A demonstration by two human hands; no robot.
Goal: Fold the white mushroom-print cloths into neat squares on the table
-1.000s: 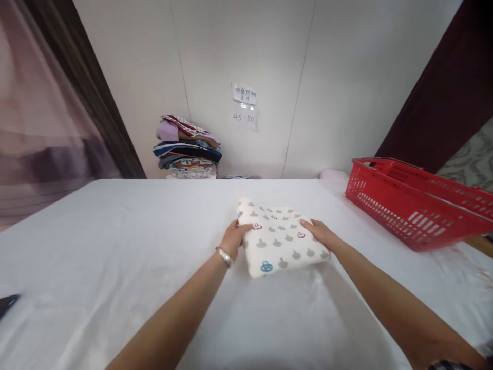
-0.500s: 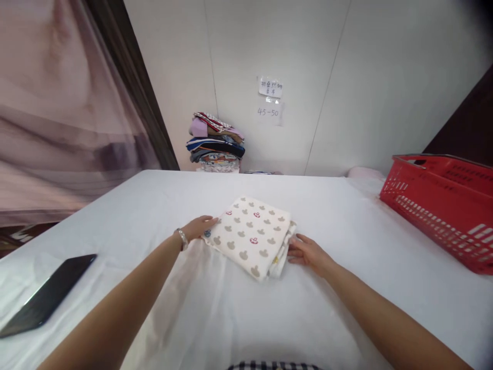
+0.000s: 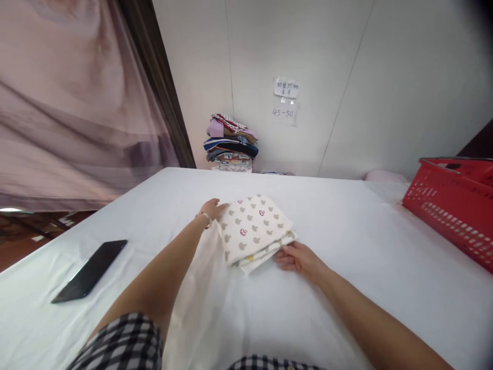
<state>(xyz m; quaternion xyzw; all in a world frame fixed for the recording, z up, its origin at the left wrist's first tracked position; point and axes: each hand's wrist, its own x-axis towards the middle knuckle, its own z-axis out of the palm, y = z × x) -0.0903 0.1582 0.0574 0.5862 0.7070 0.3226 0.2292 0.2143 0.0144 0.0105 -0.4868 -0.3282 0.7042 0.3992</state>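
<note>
Folded white cloth (image 3: pixel 254 226), printed with grey and red mushroom shapes, is laid at the centre of the frame on a desk (image 3: pixel 339 226) covered in white. Several layers are exposed along its lower-right edge, where some yellow print is shown. Its left edge is touched by the left hand (image 3: pixel 212 208), whose fingers are slightly spread; whether the fabric is pinched there cannot be told. At the lower-right edge, the right hand (image 3: pixel 302 259) is placed with thumb against the layers and fingers loosely bent; a firm grip cannot be made out. A bracelet (image 3: pixel 207 218) is worn on the left wrist. Toward the lower left of the frame, a dark flat device (image 3: pixel 90 272) is laid on the desk. At the right edge, a red basket (image 3: pixel 450 210) is partly seen. A stack of folded textiles (image 3: pixel 231 146) is set beyond the desk's far edge, upper centre, and "45-50" is written on a paper (image 3: pixel 284 114) fixed to the wall (image 3: pixel 308 41).
</note>
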